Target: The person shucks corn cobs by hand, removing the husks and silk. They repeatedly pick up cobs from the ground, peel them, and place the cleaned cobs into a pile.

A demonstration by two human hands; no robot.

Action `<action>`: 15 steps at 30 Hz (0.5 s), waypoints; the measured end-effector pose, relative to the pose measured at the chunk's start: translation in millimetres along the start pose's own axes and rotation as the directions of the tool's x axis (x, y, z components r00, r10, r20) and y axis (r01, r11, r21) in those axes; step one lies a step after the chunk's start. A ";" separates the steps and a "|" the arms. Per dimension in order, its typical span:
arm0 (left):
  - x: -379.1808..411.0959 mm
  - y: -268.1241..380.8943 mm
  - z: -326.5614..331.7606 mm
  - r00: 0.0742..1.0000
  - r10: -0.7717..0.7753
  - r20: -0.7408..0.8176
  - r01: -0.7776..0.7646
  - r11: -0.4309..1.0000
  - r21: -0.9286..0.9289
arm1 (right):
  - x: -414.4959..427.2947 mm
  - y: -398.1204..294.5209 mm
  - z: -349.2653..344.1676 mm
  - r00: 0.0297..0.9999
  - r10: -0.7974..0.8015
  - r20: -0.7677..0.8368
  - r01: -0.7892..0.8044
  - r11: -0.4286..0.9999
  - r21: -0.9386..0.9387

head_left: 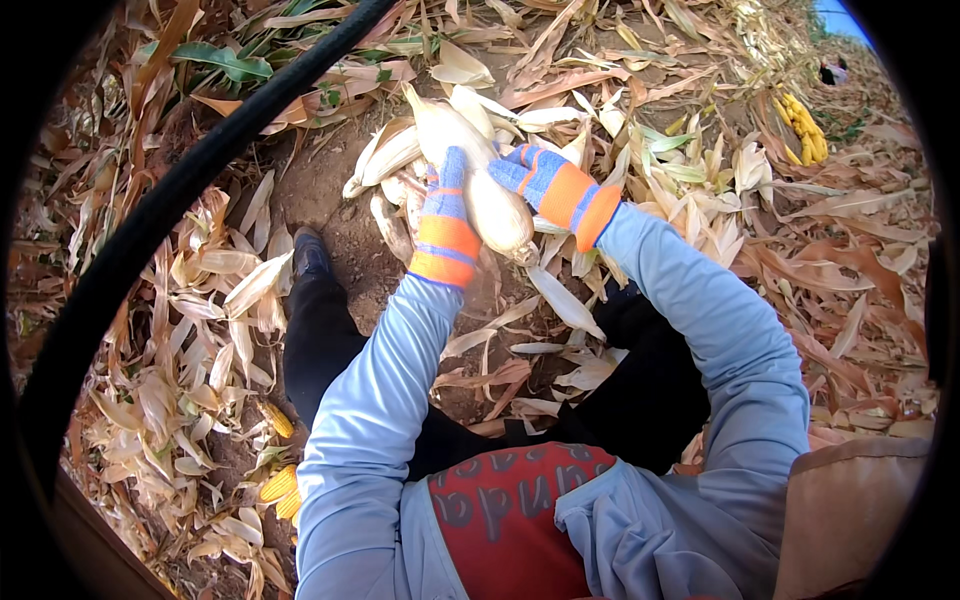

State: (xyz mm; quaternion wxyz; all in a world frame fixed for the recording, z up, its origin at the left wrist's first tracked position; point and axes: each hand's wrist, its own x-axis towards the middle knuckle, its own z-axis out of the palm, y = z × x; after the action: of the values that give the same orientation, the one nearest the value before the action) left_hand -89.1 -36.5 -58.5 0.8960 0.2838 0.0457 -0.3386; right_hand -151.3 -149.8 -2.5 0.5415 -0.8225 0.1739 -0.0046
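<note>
An ear of corn in its pale dry husk lies slanted between my gloved hands, its stalk end towards me. My left hand, in a blue and orange knit glove, grips its left side, the thumb along the top. My right hand, gloved alike, holds the husk at the right side with bent fingers; its fingertips are partly hidden. Just beyond and under my left hand, more husk-covered ears rest on the soil.
Dry husks and leaves litter the brown soil around my feet. Bare yellow cobs lie at my left, and a pile of yellow cobs sits far right. A dark strap or cable crosses the upper left of the view.
</note>
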 end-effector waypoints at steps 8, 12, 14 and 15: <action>3.0 -3.0 -3.8 0.999 -0.034 0.040 0.034 0.999 -0.001 | 9.5 20.2 -9.0 0.997 -0.066 -0.027 0.059 0.980 -0.191; 7.0 -1.7 -5.8 1.000 0.023 -0.006 -0.021 0.976 0.215 | 2.7 2.7 -7.9 0.957 -0.189 -0.222 0.093 0.919 -0.383; 9.1 -2.7 -10.0 1.000 0.009 -0.007 -0.006 0.959 0.282 | 4.2 -3.4 -14.7 0.909 -0.313 -0.274 0.136 0.847 -0.515; 5.5 -3.0 -7.5 1.000 -0.009 0.010 0.006 0.965 0.261 | 3.4 -3.2 -15.3 0.900 -0.346 -0.265 0.144 0.809 -0.569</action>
State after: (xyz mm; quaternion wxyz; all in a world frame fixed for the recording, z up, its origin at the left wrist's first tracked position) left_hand -86.0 -37.4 -67.7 0.8497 0.3973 -0.0032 -0.3465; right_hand -150.2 -163.3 6.1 0.2438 -0.9413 0.1537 -0.1758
